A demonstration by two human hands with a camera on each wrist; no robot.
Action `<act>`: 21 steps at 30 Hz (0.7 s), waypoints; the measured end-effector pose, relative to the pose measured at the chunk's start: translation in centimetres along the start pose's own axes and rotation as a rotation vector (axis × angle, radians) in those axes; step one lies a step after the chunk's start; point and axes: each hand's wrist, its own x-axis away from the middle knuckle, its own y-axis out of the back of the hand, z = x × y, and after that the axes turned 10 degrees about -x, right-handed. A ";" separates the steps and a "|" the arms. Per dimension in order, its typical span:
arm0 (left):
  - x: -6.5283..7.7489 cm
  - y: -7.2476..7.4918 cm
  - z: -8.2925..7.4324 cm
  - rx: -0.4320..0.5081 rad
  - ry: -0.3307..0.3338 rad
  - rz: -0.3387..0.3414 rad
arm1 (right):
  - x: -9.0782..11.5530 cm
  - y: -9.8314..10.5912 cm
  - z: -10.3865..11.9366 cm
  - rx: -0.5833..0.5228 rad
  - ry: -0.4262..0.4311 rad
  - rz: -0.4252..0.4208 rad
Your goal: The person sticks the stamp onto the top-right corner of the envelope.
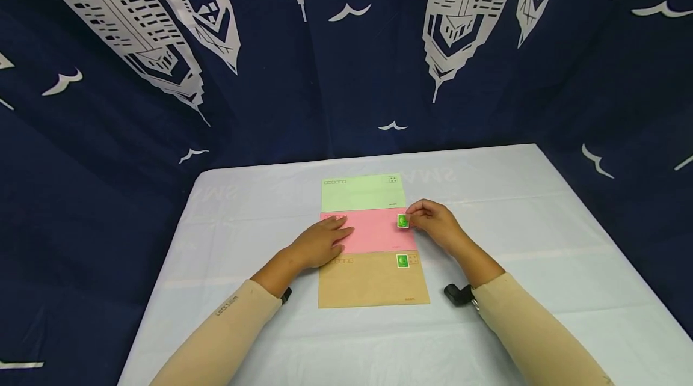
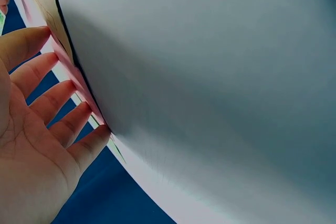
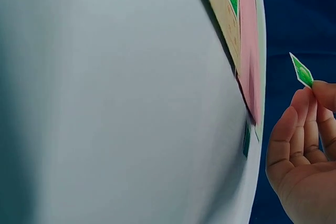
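Three envelopes lie in a column on the white table: a green envelope at the back, a pink envelope in the middle and a brown envelope in front. With fingers spread, my left hand rests on the left part of the pink one. My right hand pinches a green stamp between thumb and fingertip, over the pink envelope's upper right corner. In the right wrist view this stamp shows raised off the paper. Another green stamp lies on the brown envelope, beside its printed corner box.
The white-covered table spreads around the envelopes. Behind it hangs a dark blue cloth with white building and bird prints. In the right wrist view, a small dark green piece shows by the envelopes' edge.
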 end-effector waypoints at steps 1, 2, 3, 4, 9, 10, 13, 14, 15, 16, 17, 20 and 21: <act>0.0 0.0 0.0 -0.004 0.003 0.002 | -0.1 -0.1 0.0 -0.004 -0.004 -0.001; 0.0 -0.1 0.0 -0.005 0.006 0.002 | -0.2 -0.2 0.1 -0.006 -0.009 -0.004; 0.0 -0.2 0.0 -0.006 0.009 0.003 | -0.3 -0.2 0.1 -0.003 -0.012 -0.005; 0.0 -0.2 0.0 -0.007 0.011 0.006 | -0.5 -0.3 0.1 -0.002 -0.014 -0.006; -0.1 -0.2 0.1 -0.005 0.011 0.008 | -1.0 -0.4 -0.1 0.010 -0.036 -0.016; -0.1 -0.2 0.1 -0.006 0.011 0.011 | -1.1 -0.4 -0.1 0.010 -0.038 -0.014; -0.1 -0.3 0.1 -0.005 0.004 0.005 | -1.4 -0.5 -0.1 -0.001 -0.048 -0.008; -0.1 -0.3 0.1 -0.005 0.002 0.004 | -1.4 -0.5 -0.1 -0.005 -0.051 -0.007; -0.1 -0.3 0.1 -0.008 0.001 0.006 | -1.5 -0.5 -0.1 -0.009 -0.052 -0.007; -0.1 -0.3 0.1 -0.007 0.000 0.003 | -1.6 -0.5 -0.1 -0.007 -0.049 -0.004; -0.1 -0.3 0.1 -0.005 0.000 0.001 | -1.6 -0.6 -0.1 -0.005 -0.049 -0.006; -0.1 -0.3 0.1 0.001 0.005 0.000 | -1.8 -0.7 0.0 0.022 -0.050 -0.016; -0.1 -0.3 0.1 0.001 0.007 0.001 | -1.9 -0.8 0.0 0.034 -0.049 -0.017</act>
